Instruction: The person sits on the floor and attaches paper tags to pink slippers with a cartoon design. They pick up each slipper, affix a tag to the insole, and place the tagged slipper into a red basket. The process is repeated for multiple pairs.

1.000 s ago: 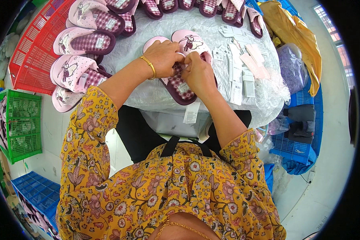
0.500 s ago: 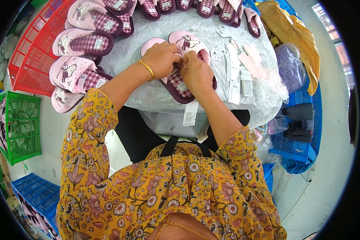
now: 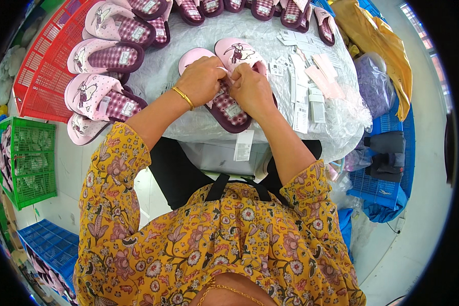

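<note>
A pair of pink slippers with dark plum checked insoles lies in front of me on the plastic-covered table. The right slipper (image 3: pixel 231 113) has a dark animal drawing on its pink upper; the left slipper (image 3: pixel 189 57) is mostly covered by my left hand (image 3: pixel 201 81). My right hand (image 3: pixel 253 93) meets the left over the opening of the right slipper. Both hands are closed in a pinch, fingertips together at the edge of its upper. Whatever they pinch is hidden by the fingers. Below the slipper's heel, a white tag (image 3: pixel 244 145) hangs at the table's front edge.
Several more pink slippers (image 3: pixel 116 57) ring the table's (image 3: pixel 168 120) left and far edges. Paper tags (image 3: pixel 301 99) and pink strips (image 3: pixel 322 76) lie on the right. Around the table stand a red basket (image 3: pixel 35 76), green crate (image 3: pixel 33 158) and blue crates (image 3: pixel 51 245).
Hands and slippers keep nearly the same places. My fingers have shifted slightly at the slipper's upper, and the whole view has moved a little.
</note>
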A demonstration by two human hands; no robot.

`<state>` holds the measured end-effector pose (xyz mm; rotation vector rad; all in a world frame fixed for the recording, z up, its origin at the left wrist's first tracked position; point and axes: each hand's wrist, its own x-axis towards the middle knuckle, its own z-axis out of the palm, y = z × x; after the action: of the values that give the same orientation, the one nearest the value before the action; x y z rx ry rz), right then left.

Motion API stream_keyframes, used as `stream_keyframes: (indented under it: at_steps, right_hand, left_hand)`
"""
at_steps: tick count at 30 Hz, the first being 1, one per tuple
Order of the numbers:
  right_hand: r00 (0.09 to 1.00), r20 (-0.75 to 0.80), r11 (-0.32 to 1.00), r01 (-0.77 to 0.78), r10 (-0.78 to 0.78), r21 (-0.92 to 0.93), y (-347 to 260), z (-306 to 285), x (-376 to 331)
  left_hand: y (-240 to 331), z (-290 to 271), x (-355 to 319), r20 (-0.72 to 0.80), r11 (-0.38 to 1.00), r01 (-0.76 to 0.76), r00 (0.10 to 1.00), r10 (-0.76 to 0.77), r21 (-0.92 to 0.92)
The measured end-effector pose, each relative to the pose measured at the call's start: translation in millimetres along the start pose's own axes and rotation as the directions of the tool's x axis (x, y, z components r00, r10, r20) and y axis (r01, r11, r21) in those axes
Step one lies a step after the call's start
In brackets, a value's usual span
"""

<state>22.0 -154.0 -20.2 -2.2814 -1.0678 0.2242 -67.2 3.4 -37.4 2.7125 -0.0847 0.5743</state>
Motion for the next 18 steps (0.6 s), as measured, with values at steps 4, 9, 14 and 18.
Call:
stream_keyframes:
  at_steps: [4,9,14,18]
  right_hand:
    - [0.999,-0.053,0.999,0.005,-0.007,-0.038,-2.1,4.1,0.4]
    - [0.994,-0.108,0.995,-0.032,0.022,-0.093,-7.8,7.9,-2.4]
    - [0.991,-0.127,0.999,-0.042,0.04,-0.018,-2.1,8.4,-6.0]
    - [0.991,-0.125,0.999,-0.047,0.045,-0.019,-3.2,7.3,-7.7]
  left_hand:
    - [3.0,-1.4,1.1,0.029,0.999,0.035,0.999,-0.036,0.019]
    - [2.2,-0.9,-0.3,0.03,0.999,0.041,0.999,-0.041,-0.01]
    - [1.9,-0.8,2.7,0.076,0.998,0.069,0.995,-0.068,-0.01]
    - [0.7,-2.2,6.6,0.119,0.992,0.116,0.987,-0.109,-0.052]
